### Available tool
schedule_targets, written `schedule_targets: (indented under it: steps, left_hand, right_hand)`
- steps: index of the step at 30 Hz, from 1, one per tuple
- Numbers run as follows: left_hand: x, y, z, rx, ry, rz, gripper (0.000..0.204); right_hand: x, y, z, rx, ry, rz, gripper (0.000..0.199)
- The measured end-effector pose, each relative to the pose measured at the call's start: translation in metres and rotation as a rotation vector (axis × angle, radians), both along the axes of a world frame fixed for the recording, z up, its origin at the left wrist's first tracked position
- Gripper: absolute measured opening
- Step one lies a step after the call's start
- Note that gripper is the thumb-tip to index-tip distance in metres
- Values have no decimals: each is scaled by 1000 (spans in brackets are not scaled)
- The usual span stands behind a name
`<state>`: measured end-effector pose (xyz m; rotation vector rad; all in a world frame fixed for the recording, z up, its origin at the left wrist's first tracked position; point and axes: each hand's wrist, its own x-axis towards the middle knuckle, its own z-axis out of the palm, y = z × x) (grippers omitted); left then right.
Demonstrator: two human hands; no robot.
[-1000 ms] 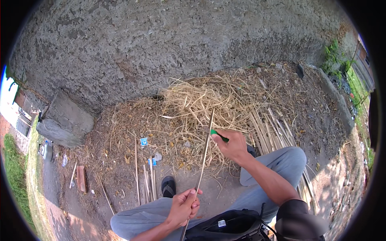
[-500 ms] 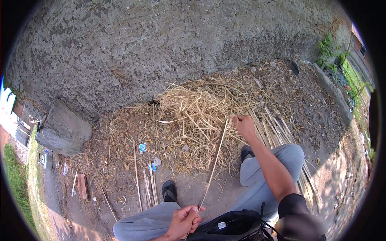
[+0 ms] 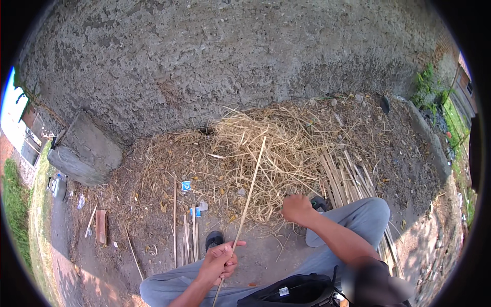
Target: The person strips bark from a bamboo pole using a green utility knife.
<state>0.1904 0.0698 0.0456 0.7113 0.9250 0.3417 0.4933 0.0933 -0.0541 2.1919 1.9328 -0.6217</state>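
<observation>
Left hand (image 3: 217, 264): grip clamped on a stick (image 3: 250, 192) pointing just past twelve o'clock. Right hand (image 3: 298, 209): grip, cannot tell; straw (image 3: 286, 158) lies toward eleven o'clock.

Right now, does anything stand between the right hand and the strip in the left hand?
Nothing visible does. The right hand is off to the right of the strip, which the left hand holds; the gap looks open, with the shavings lying on the ground below.

Rough grey wall (image 3: 240, 56) ahead; concrete block (image 3: 88, 151) beside it, left; reddish slab (image 3: 101, 226), blue packets (image 3: 186, 185) on soil (image 3: 157, 258).
</observation>
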Motion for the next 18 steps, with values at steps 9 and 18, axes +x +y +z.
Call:
schedule_targets:
  steps: [9, 18]
  left_hand:
    - [14, -2, -3, 101, 125, 10, 38]
    - [20, -1, -6, 98, 107, -55, 41]
  right_hand:
    - [3, -6, 60, 540, 398, -150, 27]
    - [12, -13, 69, 703, 676, -286, 35]
